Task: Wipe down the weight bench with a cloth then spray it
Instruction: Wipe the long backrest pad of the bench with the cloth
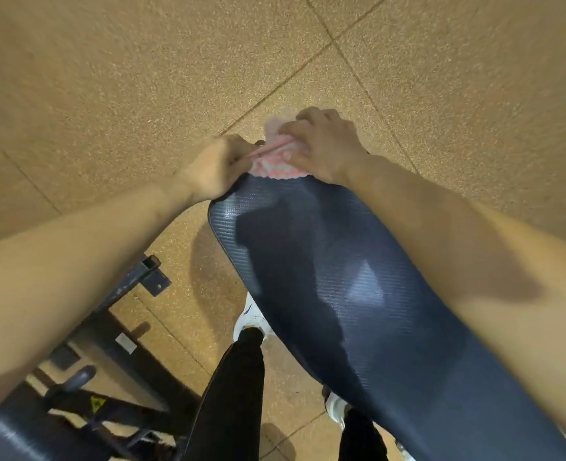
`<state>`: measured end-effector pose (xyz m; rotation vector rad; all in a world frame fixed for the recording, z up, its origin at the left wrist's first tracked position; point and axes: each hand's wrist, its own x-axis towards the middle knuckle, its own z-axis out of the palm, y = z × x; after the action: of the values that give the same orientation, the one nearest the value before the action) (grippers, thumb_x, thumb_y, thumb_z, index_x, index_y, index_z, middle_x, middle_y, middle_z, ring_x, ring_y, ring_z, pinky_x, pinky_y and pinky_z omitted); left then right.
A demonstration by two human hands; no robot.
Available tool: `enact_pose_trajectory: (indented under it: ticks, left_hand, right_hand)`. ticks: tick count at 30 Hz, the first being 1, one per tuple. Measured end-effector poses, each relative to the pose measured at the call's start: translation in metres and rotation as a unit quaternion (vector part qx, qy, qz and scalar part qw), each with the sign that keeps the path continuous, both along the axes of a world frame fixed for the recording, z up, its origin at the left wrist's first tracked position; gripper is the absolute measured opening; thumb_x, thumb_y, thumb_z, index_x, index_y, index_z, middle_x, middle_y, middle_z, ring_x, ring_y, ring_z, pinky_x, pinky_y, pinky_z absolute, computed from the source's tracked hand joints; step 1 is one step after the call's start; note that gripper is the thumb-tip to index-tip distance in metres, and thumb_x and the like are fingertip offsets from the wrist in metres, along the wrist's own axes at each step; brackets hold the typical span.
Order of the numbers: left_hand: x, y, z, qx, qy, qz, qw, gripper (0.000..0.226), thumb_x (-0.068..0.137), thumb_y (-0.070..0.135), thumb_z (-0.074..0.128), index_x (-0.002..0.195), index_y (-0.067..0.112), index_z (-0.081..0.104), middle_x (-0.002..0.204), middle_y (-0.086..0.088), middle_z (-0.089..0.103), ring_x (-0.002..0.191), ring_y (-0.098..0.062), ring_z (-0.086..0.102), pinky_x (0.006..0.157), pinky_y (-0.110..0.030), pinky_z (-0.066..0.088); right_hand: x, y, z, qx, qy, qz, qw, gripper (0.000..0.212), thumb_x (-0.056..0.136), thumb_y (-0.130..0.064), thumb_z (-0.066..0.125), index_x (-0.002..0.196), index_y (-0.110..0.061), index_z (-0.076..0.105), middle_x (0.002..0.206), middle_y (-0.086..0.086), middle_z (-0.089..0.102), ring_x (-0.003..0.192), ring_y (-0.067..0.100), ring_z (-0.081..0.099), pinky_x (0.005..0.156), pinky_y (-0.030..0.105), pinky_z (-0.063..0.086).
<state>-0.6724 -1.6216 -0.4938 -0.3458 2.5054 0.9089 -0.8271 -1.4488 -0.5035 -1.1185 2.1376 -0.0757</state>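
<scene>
The weight bench pad (pixel 358 277) is dark blue with a ribbed texture and runs from the lower right up toward the middle of the head view. A pink and white cloth (pixel 276 163) lies bunched at the pad's far end. My left hand (pixel 216 169) pinches the cloth's left edge, fingers closed on it. My right hand (pixel 324 144) presses on the cloth's right side, fingers curled over it. Part of the cloth is hidden under both hands. No spray bottle is in view.
Speckled tan rubber floor tiles (pixel 108 78) surround the bench. A black metal frame (pixel 135 284) with a padded roller stands at the lower left. My legs in black trousers (pixel 238 394) and white shoes (pixel 251 317) straddle the bench.
</scene>
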Motion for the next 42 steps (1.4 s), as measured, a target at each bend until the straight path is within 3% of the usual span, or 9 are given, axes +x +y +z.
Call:
enact_pose_trajectory:
  ticks: [4, 9, 16, 20, 23, 28, 32, 38, 42]
  left_hand:
    - [0.057, -0.003, -0.004, 0.029, -0.003, 0.09, 0.996, 0.019, 0.098, 0.011, 0.056, 0.097, 0.001, 0.072, 0.104, -0.015, 0.07, 0.092, -0.03, 0.063, 0.073, -0.03, 0.033]
    - [0.123, 0.0, -0.014, 0.077, -0.005, 0.182, 0.98, 0.031, 0.095, 0.029, 0.049, 0.093, 0.008, 0.071, 0.091, -0.01, 0.068, 0.085, -0.03, 0.063, 0.079, -0.048, 0.05]
    - [0.17, 0.039, -0.008, 0.107, -0.036, 0.297, 0.948, 0.027, 0.099, 0.025, 0.053, 0.099, 0.009, 0.074, 0.09, -0.009, 0.069, 0.085, -0.029, 0.062, 0.076, -0.043, 0.046]
    - [0.179, 0.05, -0.013, 0.135, -0.073, 0.321, 0.934, 0.022, 0.101, 0.019, 0.059, 0.081, 0.014, 0.067, 0.079, -0.003, 0.062, 0.079, -0.025, 0.06, 0.075, -0.043, 0.046]
    - [0.18, 0.05, -0.011, 0.192, -0.074, 0.376, 0.903, 0.008, 0.094, 0.013, 0.067, 0.097, 0.013, 0.075, 0.092, -0.005, 0.072, 0.087, -0.017, 0.066, 0.083, -0.038, 0.051]
    - [0.173, 0.046, -0.002, 0.235, -0.067, 0.474, 0.846, 0.066, 0.089, -0.001, 0.067, 0.151, 0.016, 0.049, 0.144, 0.002, 0.053, 0.101, 0.004, 0.063, 0.074, -0.012, 0.049]
    - [0.158, 0.048, -0.002, 0.269, -0.024, 0.51, 0.817, 0.055, 0.091, 0.021, 0.073, 0.144, 0.023, 0.059, 0.142, 0.001, 0.061, 0.126, -0.013, 0.06, 0.108, -0.031, 0.048]
    - [0.144, 0.068, -0.006, 0.43, -0.012, 0.587, 0.685, 0.055, 0.094, 0.003, 0.067, 0.146, 0.01, 0.05, 0.133, -0.007, 0.066, 0.112, -0.02, 0.07, 0.082, -0.033, 0.061]
    - [0.148, 0.076, -0.002, 0.419, -0.025, 0.603, 0.678, 0.048, 0.094, 0.002, 0.069, 0.138, 0.009, 0.05, 0.125, -0.01, 0.068, 0.104, -0.024, 0.073, 0.076, -0.036, 0.063]
  right_hand:
    - [0.027, -0.032, 0.006, 0.026, 0.015, 0.115, 0.993, 0.044, 0.1, -0.054, 0.043, 0.14, -0.038, 0.053, 0.139, 0.004, 0.055, 0.143, 0.031, 0.032, 0.12, 0.061, 0.001]
    - [0.071, -0.056, 0.01, 0.042, 0.015, 0.187, 0.981, 0.043, 0.1, -0.057, 0.041, 0.133, -0.036, 0.059, 0.126, 0.004, 0.06, 0.129, 0.032, 0.045, 0.117, 0.057, 0.013]
    - [0.116, -0.061, 0.009, 0.009, 0.03, 0.223, 0.974, 0.048, 0.096, -0.059, 0.046, 0.135, -0.032, 0.057, 0.132, -0.001, 0.061, 0.129, 0.029, 0.048, 0.116, 0.054, 0.018]
    - [0.135, -0.055, 0.009, -0.006, 0.044, 0.214, 0.976, 0.063, 0.092, -0.058, 0.053, 0.147, -0.027, 0.044, 0.146, -0.003, 0.051, 0.142, 0.025, 0.037, 0.123, 0.051, 0.011]
    - [0.152, -0.045, 0.01, -0.015, 0.057, 0.191, 0.98, 0.086, 0.087, -0.058, 0.059, 0.158, -0.021, 0.028, 0.164, -0.001, 0.03, 0.155, 0.024, 0.014, 0.126, 0.052, 0.001]
    - [0.179, -0.018, 0.009, -0.054, 0.076, 0.165, 0.982, 0.097, 0.085, -0.052, 0.066, 0.161, -0.014, 0.019, 0.17, 0.006, 0.01, 0.157, 0.027, 0.0, 0.126, 0.047, -0.002]
    - [0.198, 0.004, 0.005, -0.045, 0.119, 0.153, 0.98, 0.099, 0.085, -0.052, 0.071, 0.161, -0.017, 0.019, 0.171, 0.003, 0.008, 0.158, 0.024, 0.001, 0.128, 0.045, 0.005]
    - [0.227, 0.044, 0.009, -0.19, 0.048, -0.04, 0.98, 0.068, 0.087, -0.02, 0.075, 0.149, -0.009, 0.049, 0.158, 0.007, 0.043, 0.149, 0.024, 0.035, 0.118, 0.044, 0.034]
    - [0.252, 0.065, 0.018, -0.17, 0.06, -0.065, 0.981, 0.06, 0.087, -0.012, 0.075, 0.144, -0.013, 0.055, 0.153, 0.007, 0.049, 0.145, 0.025, 0.041, 0.114, 0.044, 0.04]
